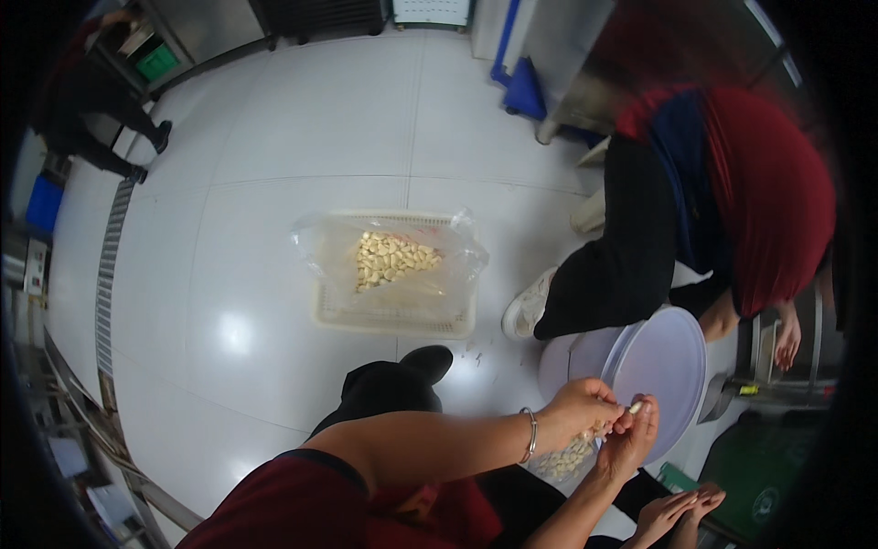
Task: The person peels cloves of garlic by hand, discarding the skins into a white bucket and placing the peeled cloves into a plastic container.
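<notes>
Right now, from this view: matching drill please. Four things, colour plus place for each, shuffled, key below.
Things
1. Bracelet
2. Basket
3. Sneaker
4. Small piece

Colour and place
A. Cream, on the floor
B. Pale, at the fingertips of the right hand
C. Silver, around the wrist of the left hand
D. White, on the foot of a bending co-worker

Pairs: 1-C, 2-A, 3-D, 4-B
</notes>
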Available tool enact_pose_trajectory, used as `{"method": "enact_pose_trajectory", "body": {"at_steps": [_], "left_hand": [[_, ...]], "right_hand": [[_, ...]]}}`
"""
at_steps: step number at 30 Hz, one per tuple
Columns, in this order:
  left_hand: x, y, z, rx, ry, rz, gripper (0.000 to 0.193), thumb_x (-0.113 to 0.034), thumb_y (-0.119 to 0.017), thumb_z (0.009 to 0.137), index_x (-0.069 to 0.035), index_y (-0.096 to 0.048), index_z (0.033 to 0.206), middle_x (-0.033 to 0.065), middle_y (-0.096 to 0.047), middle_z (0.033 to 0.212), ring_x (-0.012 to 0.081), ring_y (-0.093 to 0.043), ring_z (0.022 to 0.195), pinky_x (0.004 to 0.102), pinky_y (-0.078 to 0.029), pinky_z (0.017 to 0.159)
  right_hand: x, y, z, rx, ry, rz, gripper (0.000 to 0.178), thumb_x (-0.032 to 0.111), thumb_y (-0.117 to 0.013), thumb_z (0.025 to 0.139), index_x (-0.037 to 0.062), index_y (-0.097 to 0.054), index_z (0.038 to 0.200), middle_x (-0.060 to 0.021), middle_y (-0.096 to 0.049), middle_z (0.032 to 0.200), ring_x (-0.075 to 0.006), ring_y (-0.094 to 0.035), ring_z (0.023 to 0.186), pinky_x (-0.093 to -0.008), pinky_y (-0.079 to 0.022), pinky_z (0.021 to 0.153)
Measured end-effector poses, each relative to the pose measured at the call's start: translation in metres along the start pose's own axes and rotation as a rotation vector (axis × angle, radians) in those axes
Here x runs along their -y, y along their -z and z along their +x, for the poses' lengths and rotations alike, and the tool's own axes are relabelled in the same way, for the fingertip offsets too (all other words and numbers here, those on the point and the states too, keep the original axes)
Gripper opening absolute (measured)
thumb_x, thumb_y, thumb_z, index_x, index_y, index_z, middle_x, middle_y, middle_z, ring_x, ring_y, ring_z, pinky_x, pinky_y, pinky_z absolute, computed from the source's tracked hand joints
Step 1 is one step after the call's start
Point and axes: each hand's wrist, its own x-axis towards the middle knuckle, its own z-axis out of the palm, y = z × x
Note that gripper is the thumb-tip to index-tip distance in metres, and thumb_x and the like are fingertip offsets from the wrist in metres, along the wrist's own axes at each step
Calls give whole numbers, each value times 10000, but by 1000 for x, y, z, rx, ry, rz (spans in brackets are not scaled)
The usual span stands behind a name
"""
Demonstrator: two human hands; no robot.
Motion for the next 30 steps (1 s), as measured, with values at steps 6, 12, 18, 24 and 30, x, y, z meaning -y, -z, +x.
{"method": "enact_pose_trajectory", "body": {"at_steps": [6, 12, 18, 24, 30], "left_hand": [[16, 1, -2, -92, 61, 21, 61, 1, -577, 775, -31, -527, 788, 35, -500, 589, 103, -448, 445, 234, -296, 377], [63, 15, 27, -113, -214, 34, 59, -89, -627, 767, -62, -594, 808, 61, -581, 637, 178, -550, 565, 315, -422, 483], [80, 18, 24, 14, -29, 22, 68, -121, -601, 807, -58, -615, 827, 63, -589, 668, 192, -557, 569, 330, -421, 481], [85, 30, 29, 98, -9, -6, 117, -154, -575, 846, -54, -637, 845, 64, -597, 699, 206, -564, 573, 344, -419, 478], [7, 15, 21, 66, 99, 32, 252, -257, -515, 887, -84, -556, 709, 54, -497, 575, 159, -480, 444, 289, -330, 384]], "right_hand": [[46, -106, 10, 247, 51, -421, 137, 88, -510, 928, -13, -579, 988, -40, -562, 791, -57, -482, 580, -177, -380, 514], [12, -238, 14, 818, -197, -549, 133, 99, -554, 907, -7, -619, 952, -29, -593, 713, -61, -528, 602, -196, -421, 547], [-49, -296, 13, 943, -258, -558, 201, 121, -566, 899, 2, -606, 1057, -66, -614, 877, -106, -582, 689, -222, -471, 617], [-16, -274, 12, 1074, -92, -887, 234, 69, -608, 850, 13, -607, 1077, -87, -622, 961, -101, -588, 755, -224, -478, 676], [76, -184, 18, 678, 163, -575, 129, -5, -538, 876, -37, -622, 968, -93, -626, 937, -135, -598, 801, -242, -470, 715]]}}
